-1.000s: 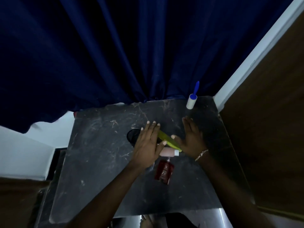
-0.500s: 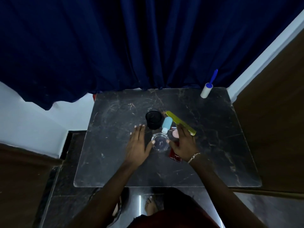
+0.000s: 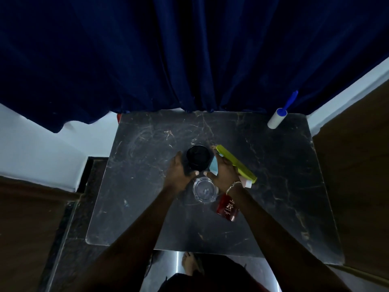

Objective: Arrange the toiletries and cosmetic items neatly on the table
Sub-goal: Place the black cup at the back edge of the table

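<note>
A black round jar stands mid-table. My left hand cups its left side, thumb under its near edge. My right hand closes around a light blue bottle just right of the jar, hiding most of it. A yellow-green comb lies diagonally behind my right hand, with a pink item at its near end. A clear glass dish sits between my wrists. A red perfume bottle lies flat, partly under my right forearm.
The dark marble table is bounded by a blue curtain at the back. A white lint roller with a blue handle stands at the back right corner. A brown wall runs along the right edge.
Both hands moved forward from the sides of the glass dish to the black jar and the light blue bottle. The view has pulled back and shows more of the table.
</note>
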{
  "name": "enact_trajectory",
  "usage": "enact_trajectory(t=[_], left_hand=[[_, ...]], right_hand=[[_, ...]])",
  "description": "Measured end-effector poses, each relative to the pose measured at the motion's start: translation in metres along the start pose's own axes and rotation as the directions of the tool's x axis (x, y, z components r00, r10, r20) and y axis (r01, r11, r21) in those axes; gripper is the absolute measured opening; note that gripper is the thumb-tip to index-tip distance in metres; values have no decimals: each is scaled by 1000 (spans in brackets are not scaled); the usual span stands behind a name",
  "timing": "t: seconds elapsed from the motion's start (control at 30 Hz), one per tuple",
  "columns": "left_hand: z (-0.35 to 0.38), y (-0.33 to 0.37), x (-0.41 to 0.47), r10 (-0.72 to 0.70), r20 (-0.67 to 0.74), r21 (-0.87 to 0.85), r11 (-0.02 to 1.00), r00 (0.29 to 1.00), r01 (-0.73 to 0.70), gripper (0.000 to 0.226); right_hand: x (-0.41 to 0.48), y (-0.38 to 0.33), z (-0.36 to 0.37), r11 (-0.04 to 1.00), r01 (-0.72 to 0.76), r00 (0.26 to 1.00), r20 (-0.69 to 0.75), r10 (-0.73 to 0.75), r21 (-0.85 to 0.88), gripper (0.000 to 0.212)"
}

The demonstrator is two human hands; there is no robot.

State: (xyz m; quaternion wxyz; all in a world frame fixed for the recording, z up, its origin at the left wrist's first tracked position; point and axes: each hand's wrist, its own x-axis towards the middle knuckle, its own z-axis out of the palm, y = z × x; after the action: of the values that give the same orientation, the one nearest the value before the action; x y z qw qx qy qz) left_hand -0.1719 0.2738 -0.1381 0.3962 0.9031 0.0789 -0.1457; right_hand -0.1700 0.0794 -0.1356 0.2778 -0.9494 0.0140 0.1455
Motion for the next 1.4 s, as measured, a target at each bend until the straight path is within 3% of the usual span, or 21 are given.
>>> enact_trajectory(t=[0.17, 0.5, 0.8, 1.07, 1.17, 1.4], left_hand=[[10, 7, 15, 10, 22, -125, 992, 1000, -7, 88], [2, -4, 17, -8, -33, -263, 965, 999, -1, 74], [-81, -49, 40, -8, -67, -272, 962, 998, -10, 76], [-177, -95, 98, 15, -83, -267, 963, 996, -36, 78], [-199, -108, 123, 8, -86, -216, 976, 996, -26, 81], [-217, -132, 166, 32, -98, -232, 971, 995, -54, 76]], right_hand=[[28, 0, 7, 999, 11, 998, 61, -9, -32, 94], [44, -22, 16, 993, 52, 998, 21, -55, 103, 70], [75, -116, 35, 981, 101, 989, 89, -117, 165, 70], [142, -213, 79, 962, 87, 993, 51, -103, 259, 82], [184, -217, 107, 969, 75, 994, 57, -91, 236, 86], [207, -264, 99, 981, 75, 992, 86, -92, 180, 79]])
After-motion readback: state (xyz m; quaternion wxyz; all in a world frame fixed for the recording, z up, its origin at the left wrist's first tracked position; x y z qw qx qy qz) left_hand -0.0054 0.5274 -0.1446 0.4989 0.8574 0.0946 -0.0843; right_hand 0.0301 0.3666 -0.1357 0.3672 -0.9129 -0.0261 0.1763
